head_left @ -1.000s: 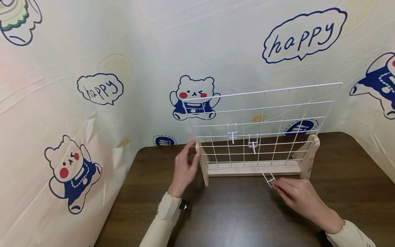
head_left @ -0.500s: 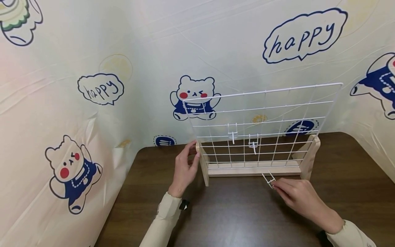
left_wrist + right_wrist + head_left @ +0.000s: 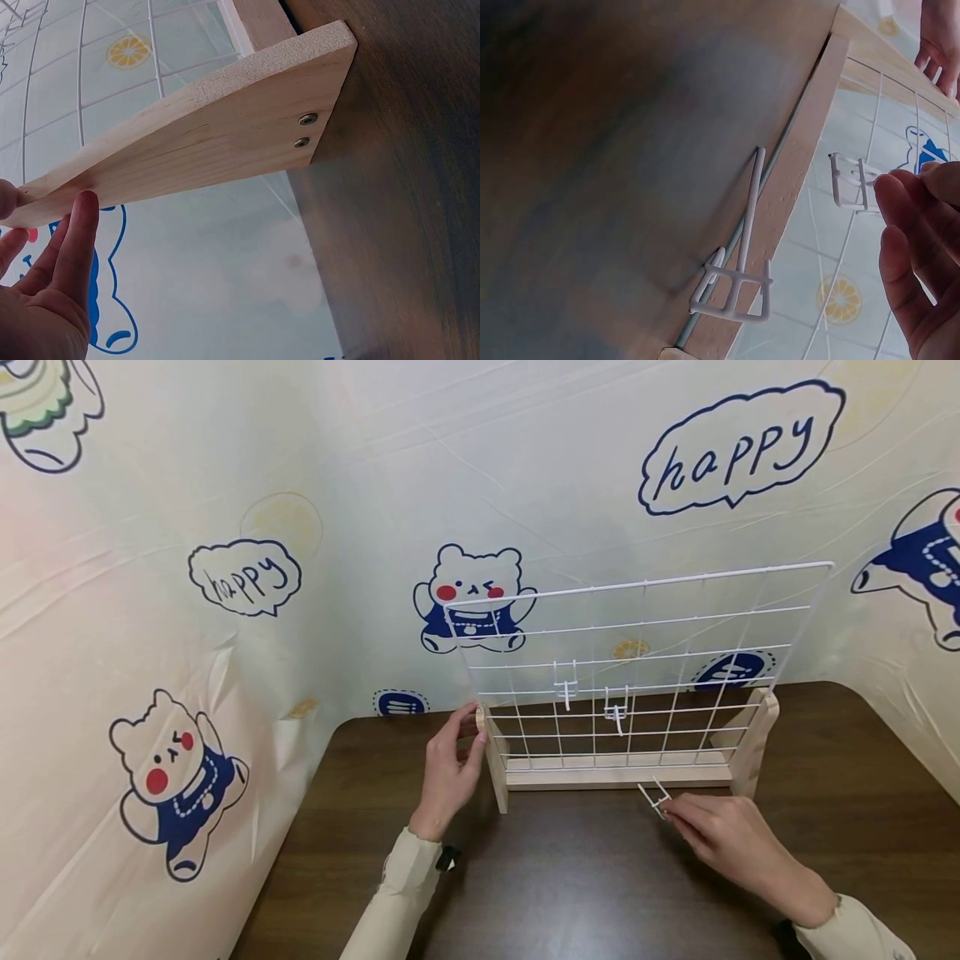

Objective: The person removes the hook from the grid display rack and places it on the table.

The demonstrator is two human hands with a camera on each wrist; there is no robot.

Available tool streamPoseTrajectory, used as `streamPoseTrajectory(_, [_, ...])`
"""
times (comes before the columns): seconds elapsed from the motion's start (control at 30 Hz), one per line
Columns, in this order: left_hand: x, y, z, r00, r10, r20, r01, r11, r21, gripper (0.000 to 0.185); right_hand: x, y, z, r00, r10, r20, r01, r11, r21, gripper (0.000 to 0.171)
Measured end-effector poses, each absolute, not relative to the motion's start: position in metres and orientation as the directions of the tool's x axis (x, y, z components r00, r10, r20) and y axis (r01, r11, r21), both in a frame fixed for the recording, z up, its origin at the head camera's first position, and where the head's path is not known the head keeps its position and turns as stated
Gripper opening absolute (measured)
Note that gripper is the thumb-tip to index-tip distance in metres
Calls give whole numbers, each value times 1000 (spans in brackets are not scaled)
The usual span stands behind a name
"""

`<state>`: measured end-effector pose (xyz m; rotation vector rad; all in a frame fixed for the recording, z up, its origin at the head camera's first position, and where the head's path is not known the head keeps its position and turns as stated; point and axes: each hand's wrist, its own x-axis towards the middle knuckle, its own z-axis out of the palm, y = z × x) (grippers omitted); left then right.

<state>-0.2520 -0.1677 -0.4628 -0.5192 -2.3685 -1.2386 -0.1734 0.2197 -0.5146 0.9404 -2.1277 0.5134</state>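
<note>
Steadying a white wire grid (image 3: 637,660) by its left wooden post (image 3: 493,760) with the left hand (image 3: 448,772), fingers (image 3: 75,240) straight and laid flat along the wood, curled round nothing. Reaching with the right hand (image 3: 731,843) to a loose hook (image 3: 652,795) lying flat on the dark table (image 3: 600,893), just in front of the wooden base (image 3: 615,774) and towards its right end. Seen from the head camera, fingertips meeting the hook's near end; seen from the right wrist, fingers (image 3: 904,247) loosely bent and standing a little off the wire, so impossible to tell whether pinching it yet or only touching. Already hanging side by side on the grid's middle rungs: two hung hooks (image 3: 565,683), left of centre. Judging by that pair and the one on the table, most likely at the pick-up of a third hook, with the hanging itself not yet begun. Calling next, probably, for a firm pinch on the thin wire, a lift clear of the base, and a turn to bring the prongs square to a free rung, perhaps beside the pair. Worth keeping the left-hand brace in place meanwhile, given the light frame and the push of clipping on.
</note>
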Motion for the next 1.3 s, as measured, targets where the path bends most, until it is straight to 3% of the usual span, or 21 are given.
streamPoseTrajectory(1.3, [-253,-168,-464,-846,137,516,501,537,679,43,-177,221,-515,-528,-512,678,-736,674,-64,58])
